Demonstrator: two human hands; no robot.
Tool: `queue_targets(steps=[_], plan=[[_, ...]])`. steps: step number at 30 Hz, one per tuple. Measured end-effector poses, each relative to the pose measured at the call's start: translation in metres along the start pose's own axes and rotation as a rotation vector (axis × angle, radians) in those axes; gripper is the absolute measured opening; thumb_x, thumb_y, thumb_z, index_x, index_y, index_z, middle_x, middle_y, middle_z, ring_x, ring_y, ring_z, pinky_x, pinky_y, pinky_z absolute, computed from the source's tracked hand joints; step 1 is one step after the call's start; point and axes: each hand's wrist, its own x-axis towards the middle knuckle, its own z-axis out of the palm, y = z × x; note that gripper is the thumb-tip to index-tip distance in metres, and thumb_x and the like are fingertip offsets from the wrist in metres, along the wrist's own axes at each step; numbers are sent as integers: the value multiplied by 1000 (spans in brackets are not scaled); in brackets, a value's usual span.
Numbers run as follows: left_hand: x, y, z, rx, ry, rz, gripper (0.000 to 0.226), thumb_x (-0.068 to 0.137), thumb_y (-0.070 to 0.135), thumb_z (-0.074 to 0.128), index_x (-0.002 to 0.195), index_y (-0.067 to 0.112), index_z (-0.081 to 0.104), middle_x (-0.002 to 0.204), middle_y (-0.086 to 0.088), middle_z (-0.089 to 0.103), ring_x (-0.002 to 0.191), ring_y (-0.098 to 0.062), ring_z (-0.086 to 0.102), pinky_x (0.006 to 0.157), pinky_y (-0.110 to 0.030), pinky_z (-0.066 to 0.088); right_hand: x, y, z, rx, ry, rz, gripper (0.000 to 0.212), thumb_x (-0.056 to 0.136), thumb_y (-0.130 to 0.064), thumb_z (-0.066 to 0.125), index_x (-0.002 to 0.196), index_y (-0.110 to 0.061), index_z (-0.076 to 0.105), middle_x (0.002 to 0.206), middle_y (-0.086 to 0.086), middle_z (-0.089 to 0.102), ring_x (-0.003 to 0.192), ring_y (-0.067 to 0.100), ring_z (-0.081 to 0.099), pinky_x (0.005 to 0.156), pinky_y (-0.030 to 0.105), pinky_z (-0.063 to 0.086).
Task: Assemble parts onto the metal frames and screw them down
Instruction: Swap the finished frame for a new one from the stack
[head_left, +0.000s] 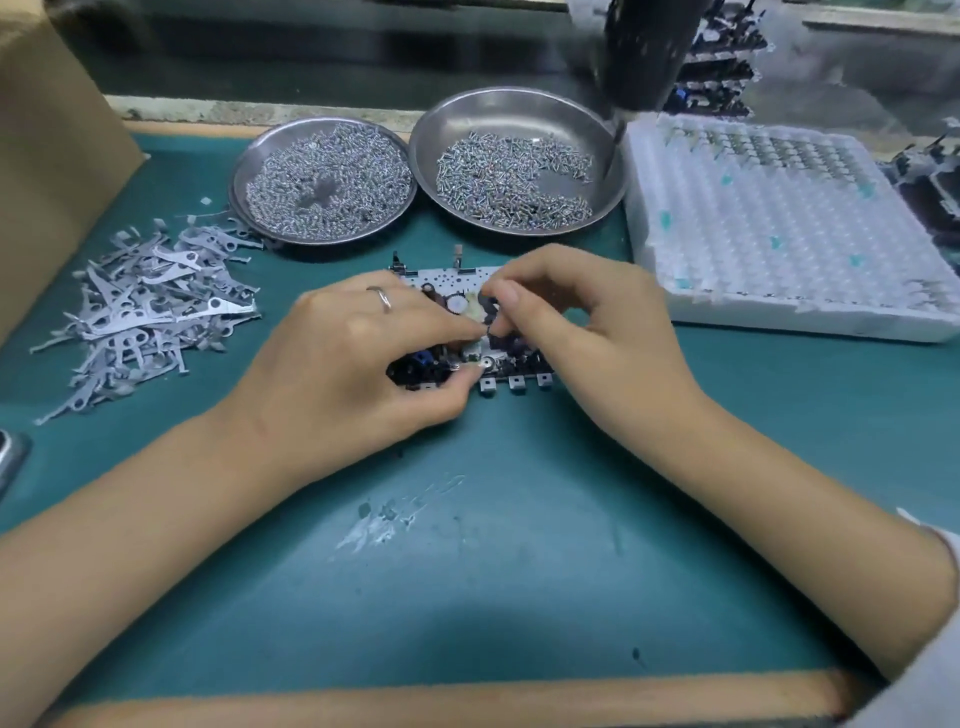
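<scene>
Two hands over metal frame (470, 322) | pinched part blurred | each grip clenched

The green tabletop (519, 545) carries two steel dishes of screws (323, 182) (519, 161), a heap of flat metal levers (150, 306), a white foam tray (779, 228), a metal frame (467, 332) and a cardboard box (47, 156).

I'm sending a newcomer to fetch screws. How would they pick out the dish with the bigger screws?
Start at the white foam tray on the right of the green mat. Directly left of it sit two round steel dishes. Take the right dish, nearest the tray: its screws are coarser and sparser than the left dish's fine heap.
</scene>
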Motion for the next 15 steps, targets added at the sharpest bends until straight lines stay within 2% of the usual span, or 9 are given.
queue_targets(steps=[3,8,11,15], plan=[[-1,0,1,5,10,16,18,76,14,75,93,6,75,79,-2,72,67,-18,60,74,-26,50,2,4,0,-40,-111,62,10,91,-12,61,87,-8,69,66,-10,64,70,13,58,75,32,48],[-2,-1,2,2,27,38,18,77,14,74,92,4,75,76,-2,71,66,-20,62,74,-25,49,1,6,0,7,-72,59,10,91,-12,61,87,-12,70,66,-10,65,67,10,59,64,21,48],[-2,-1,2,8,39,59,17,77,13,75,91,3,75,74,-5,71,64,-23,62,71,-30,51,0,6,2,-4,-108,60,10,91,-12,61,87,-13,70,65,-8,65,65,11,59,67,22,46],[-3,-2,4,11,59,70,15,77,12,75,90,3,75,73,-6,71,64,-24,63,71,-33,51,2,6,2,-35,-121,64,11,91,-11,60,86,-11,70,63,-11,63,63,6,57,64,12,41]])
